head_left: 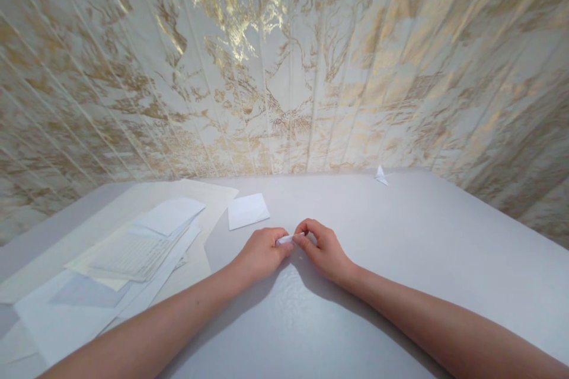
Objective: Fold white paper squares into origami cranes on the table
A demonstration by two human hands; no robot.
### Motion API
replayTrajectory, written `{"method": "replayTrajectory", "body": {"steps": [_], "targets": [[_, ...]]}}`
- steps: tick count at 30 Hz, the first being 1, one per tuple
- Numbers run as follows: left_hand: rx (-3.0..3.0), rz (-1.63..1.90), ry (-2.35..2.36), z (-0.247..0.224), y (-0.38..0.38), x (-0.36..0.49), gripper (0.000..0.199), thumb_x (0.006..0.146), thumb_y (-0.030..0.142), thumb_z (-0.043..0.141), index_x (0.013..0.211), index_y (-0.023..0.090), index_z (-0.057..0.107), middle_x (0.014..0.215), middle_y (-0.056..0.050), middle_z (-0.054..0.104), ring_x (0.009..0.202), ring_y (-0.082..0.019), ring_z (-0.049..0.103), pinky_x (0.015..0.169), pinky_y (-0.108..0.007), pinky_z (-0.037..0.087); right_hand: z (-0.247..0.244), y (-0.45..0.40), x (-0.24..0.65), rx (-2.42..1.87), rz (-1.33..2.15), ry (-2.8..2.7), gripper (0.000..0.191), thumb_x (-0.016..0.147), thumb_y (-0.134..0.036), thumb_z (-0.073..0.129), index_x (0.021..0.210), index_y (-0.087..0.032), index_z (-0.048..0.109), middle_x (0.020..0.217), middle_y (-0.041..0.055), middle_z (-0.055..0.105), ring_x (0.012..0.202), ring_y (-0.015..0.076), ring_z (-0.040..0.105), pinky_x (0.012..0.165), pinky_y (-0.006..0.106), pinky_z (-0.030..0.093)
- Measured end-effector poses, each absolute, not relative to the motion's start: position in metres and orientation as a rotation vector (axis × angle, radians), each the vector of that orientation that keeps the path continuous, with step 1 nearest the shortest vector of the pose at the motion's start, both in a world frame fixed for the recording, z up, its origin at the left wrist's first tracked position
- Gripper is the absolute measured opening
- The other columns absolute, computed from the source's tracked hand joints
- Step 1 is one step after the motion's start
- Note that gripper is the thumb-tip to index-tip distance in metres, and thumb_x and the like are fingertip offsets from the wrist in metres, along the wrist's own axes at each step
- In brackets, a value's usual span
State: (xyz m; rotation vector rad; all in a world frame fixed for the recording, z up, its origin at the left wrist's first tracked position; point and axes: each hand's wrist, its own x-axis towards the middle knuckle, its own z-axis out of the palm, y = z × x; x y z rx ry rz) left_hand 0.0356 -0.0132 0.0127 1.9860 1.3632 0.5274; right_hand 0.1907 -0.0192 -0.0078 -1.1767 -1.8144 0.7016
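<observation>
A small folded piece of white paper (285,239) is held between my two hands, just above the table's middle. My left hand (263,251) is closed around its left end, with the thumb along the near side. The fingertips of my right hand (323,250) pinch its right end. Much of the paper is hidden by my fingers, so its full shape cannot be made out. Beyond my left hand lies a flat white paper square (248,211).
On the left, loose sheets (169,216), one of them a page with writing (133,257), overlap on a large cream sheet (217,192). A small folded paper figure (381,176) stands at the back right of the white table (427,237). A gold-patterned curtain (284,71) hangs behind.
</observation>
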Motion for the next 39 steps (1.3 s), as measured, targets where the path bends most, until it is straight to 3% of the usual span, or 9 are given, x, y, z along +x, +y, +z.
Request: {"method": "replayTrajectory", "body": {"steps": [5, 14, 20, 23, 27, 32, 39], "targets": [[1.842, 0.62, 1.304, 0.004, -0.011, 0.047, 0.021, 0.067, 0.035, 0.049, 0.057, 0.016, 0.05, 0.05, 0.006, 0.038, 0.05, -0.01, 0.033, 0.048, -0.023, 0.022, -0.014, -0.012, 0.194, -1.177, 1.104, -1.589, 0.021, 0.069, -0.037, 0.054, 0.064, -0.018, 0.048, 0.055, -0.0035, 0.047, 0.052, 0.0106, 0.04, 0.051, 0.023, 0.032], [1.697, 0.627, 1.196, 0.005, -0.015, 0.047, 0.027, 0.062, 0.033, 0.051, 0.046, 0.019, 0.033, 0.045, 0.007, 0.025, 0.046, -0.008, 0.024, 0.046, -0.024, 0.016, -0.019, -0.009, 0.188, -1.209, 0.9, -1.658, 0.031, 0.076, -0.035, 0.043, 0.05, -0.019, 0.037, 0.048, -0.0051, 0.035, 0.05, 0.0091, 0.032, 0.048, 0.022, 0.026], [1.592, 0.699, 1.194, 0.002, -0.016, 0.047, 0.025, 0.06, 0.035, 0.055, 0.047, 0.017, 0.042, 0.045, 0.006, 0.033, 0.047, -0.008, 0.028, 0.046, -0.023, 0.018, -0.014, -0.012, 0.192, -1.094, 1.044, -1.551, 0.04, 0.079, -0.051, 0.042, 0.058, -0.017, 0.048, 0.051, -0.0038, 0.04, 0.05, 0.0096, 0.036, 0.049, 0.023, 0.031], [1.603, 0.743, 1.209, 0.0, -0.015, 0.046, 0.028, 0.061, 0.037, 0.057, 0.046, 0.016, 0.044, 0.045, 0.006, 0.034, 0.047, -0.008, 0.029, 0.046, -0.023, 0.02, -0.011, -0.015, 0.193, -1.074, 1.054, -1.666, 0.031, 0.073, -0.046, 0.054, 0.063, -0.017, 0.052, 0.054, -0.0031, 0.047, 0.051, 0.0098, 0.04, 0.05, 0.022, 0.032], [1.575, 0.802, 1.267, 0.0, -0.015, 0.047, 0.028, 0.058, 0.032, 0.061, 0.046, 0.017, 0.041, 0.045, 0.007, 0.034, 0.047, -0.007, 0.029, 0.046, -0.022, 0.02, -0.012, -0.015, 0.193, -1.131, 0.939, -1.694, 0.02, 0.073, -0.034, 0.05, 0.062, -0.017, 0.051, 0.054, -0.0033, 0.047, 0.054, 0.0106, 0.041, 0.053, 0.023, 0.033], [1.578, 0.822, 1.227, 0.003, -0.019, 0.049, 0.022, 0.059, 0.026, 0.058, 0.046, 0.017, 0.043, 0.045, 0.006, 0.036, 0.047, -0.007, 0.03, 0.046, -0.022, 0.023, -0.015, -0.013, 0.193, -1.147, 0.949, -1.654, 0.027, 0.075, -0.036, 0.043, 0.055, -0.019, 0.044, 0.049, -0.0053, 0.038, 0.049, 0.0094, 0.035, 0.048, 0.023, 0.029], [1.463, 0.89, 1.162, 0.0, -0.015, 0.045, 0.018, 0.065, 0.029, 0.056, 0.054, 0.014, 0.055, 0.048, 0.003, 0.044, 0.047, -0.009, 0.036, 0.048, -0.024, 0.026, -0.016, -0.012, 0.193, -1.117, 0.999, -1.456, 0.032, 0.077, -0.042, 0.046, 0.056, -0.019, 0.043, 0.05, -0.0052, 0.038, 0.049, 0.0091, 0.034, 0.048, 0.023, 0.028]]}}
